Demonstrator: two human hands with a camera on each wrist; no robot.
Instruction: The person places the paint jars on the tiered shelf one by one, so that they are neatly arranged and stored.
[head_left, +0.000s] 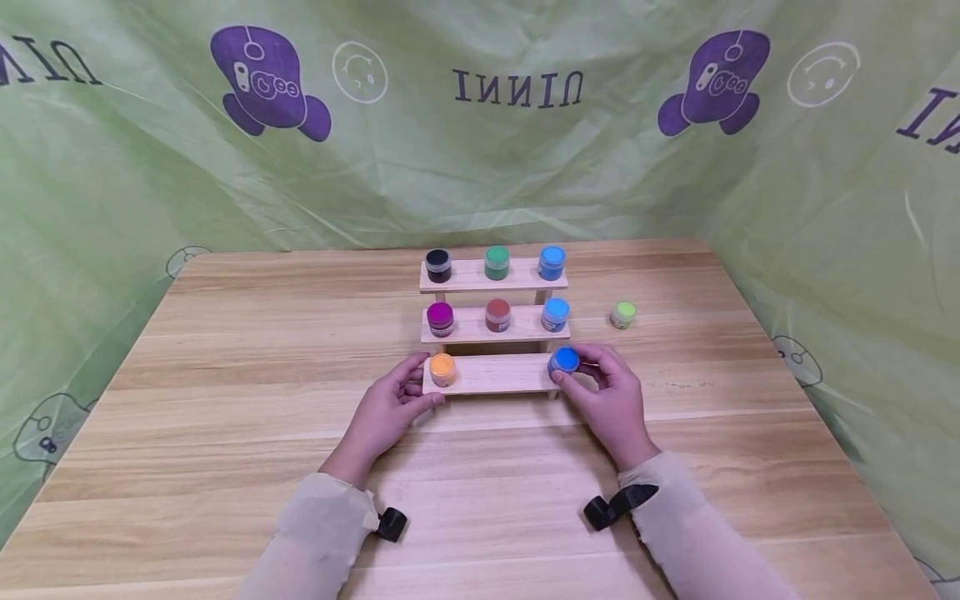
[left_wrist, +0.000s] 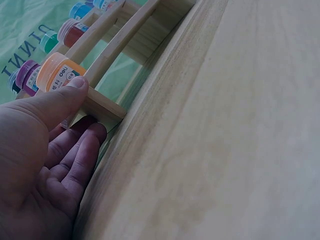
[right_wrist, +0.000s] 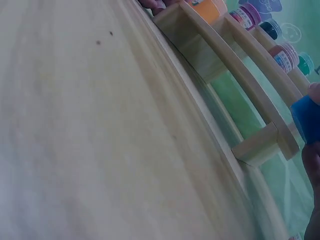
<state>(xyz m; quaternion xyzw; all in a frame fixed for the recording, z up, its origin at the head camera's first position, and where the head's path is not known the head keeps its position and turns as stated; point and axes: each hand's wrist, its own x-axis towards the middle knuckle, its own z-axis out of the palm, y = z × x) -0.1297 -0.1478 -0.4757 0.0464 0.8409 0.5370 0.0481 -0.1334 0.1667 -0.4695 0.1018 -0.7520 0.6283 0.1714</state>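
A three-step wooden rack stands on the table with small paint jars on its steps. My right hand pinches a dark blue paint jar between thumb and fingers at the right end of the lowest step. In the right wrist view, this blue jar is partly cut off at the frame's edge. At the other end of that step, my left hand holds the rack, its thumb against the front edge. Beside that thumb sits an orange paint jar, upright on the step.
Magenta, brown and light blue jars occupy the middle step. Black, green and blue ones line the top. A lime green jar stands on the table right of the rack. Green cloth hangs behind.
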